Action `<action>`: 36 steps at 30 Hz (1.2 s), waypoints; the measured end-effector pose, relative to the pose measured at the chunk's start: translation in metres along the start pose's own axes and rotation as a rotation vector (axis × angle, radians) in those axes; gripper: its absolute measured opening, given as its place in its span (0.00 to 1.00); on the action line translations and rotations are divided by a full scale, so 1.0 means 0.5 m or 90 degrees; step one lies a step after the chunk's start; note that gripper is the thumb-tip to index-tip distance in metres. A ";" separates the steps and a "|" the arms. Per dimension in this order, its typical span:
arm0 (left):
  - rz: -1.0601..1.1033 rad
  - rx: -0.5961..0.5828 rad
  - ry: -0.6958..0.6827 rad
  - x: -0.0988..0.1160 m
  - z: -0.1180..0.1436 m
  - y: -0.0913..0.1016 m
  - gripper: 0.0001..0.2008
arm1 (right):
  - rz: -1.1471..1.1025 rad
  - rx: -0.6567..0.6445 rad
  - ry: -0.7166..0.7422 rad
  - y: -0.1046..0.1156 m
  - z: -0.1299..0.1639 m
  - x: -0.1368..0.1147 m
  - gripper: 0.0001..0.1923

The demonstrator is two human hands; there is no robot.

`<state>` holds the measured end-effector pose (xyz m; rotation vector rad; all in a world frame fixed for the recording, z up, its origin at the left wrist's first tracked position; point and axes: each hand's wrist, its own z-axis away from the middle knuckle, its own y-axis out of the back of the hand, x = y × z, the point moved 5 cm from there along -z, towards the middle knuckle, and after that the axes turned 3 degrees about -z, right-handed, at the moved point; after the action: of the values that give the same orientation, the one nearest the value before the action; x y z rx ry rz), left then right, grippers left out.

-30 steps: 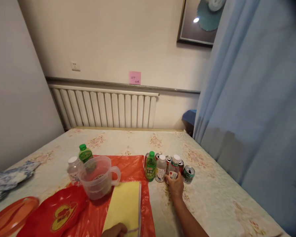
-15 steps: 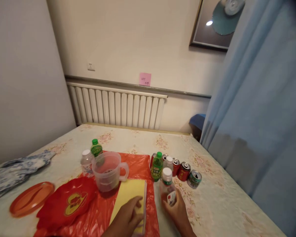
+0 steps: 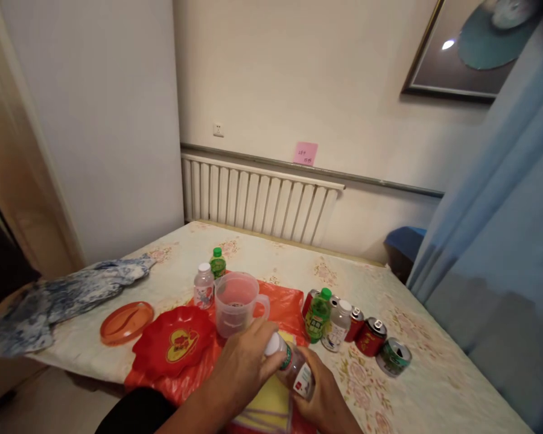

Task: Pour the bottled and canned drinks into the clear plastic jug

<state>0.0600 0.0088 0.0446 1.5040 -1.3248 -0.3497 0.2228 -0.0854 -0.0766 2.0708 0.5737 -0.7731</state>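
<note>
My right hand (image 3: pixel 319 398) holds a small clear bottle (image 3: pixel 294 367) by its body, tilted toward the left. The fingers of my left hand (image 3: pixel 247 364) wrap around the bottle's white cap (image 3: pixel 273 344). Both hands hover over a yellow notebook (image 3: pixel 271 404) lying on an orange plastic sheet (image 3: pixel 285 304). Just beyond my hands stands a clear plastic measuring jug (image 3: pixel 238 303).
A row of bottles and cans (image 3: pixel 357 328) stands right of the jug. Behind the jug are a clear bottle (image 3: pixel 203 285) and a green bottle (image 3: pixel 217 263). A red heart-shaped dish (image 3: pixel 174 343), an orange lid (image 3: pixel 127 321) and a blue patterned cloth (image 3: pixel 67 295) lie left. A radiator (image 3: pixel 257 199) lines the wall.
My right hand lifted the clear bottle out of the row and brought it toward me. My left hand left the notebook and took hold of the cap. The view swung left.
</note>
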 end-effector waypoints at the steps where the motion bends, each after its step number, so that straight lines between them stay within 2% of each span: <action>1: -0.018 0.024 0.030 -0.009 0.004 0.006 0.07 | 0.009 -0.002 0.010 -0.003 -0.009 -0.008 0.35; 6: -0.048 0.105 0.218 -0.068 0.025 0.044 0.12 | 0.021 -0.044 0.041 -0.011 -0.061 -0.045 0.33; 9: 0.047 0.150 0.254 -0.102 0.037 0.064 0.13 | 0.055 -0.067 0.034 -0.002 -0.100 -0.053 0.31; 11: 0.150 0.178 0.252 -0.121 0.048 0.064 0.14 | 0.103 -0.064 0.046 0.013 -0.133 -0.057 0.30; 15: 0.273 0.178 0.280 -0.145 0.081 0.022 0.14 | 0.244 -0.057 0.111 0.048 -0.209 -0.073 0.29; 19: 0.319 0.121 0.319 -0.151 0.117 -0.039 0.14 | 0.430 -0.089 0.159 0.067 -0.280 -0.092 0.31; 22: 0.333 0.088 0.326 -0.156 0.136 -0.069 0.15 | 0.550 -0.130 0.195 0.069 -0.323 -0.109 0.31; 29: 0.359 0.086 0.325 -0.174 0.153 -0.091 0.14 | 0.699 -0.165 0.262 0.063 -0.389 -0.164 0.23; 36: 0.381 0.084 0.335 -0.182 0.156 -0.104 0.14 | 0.744 -0.176 0.369 0.051 -0.418 -0.219 0.21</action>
<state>-0.0029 0.0386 -0.0661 1.1191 -1.3012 0.4929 0.2281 0.0600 0.1107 1.9066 -0.2773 0.5575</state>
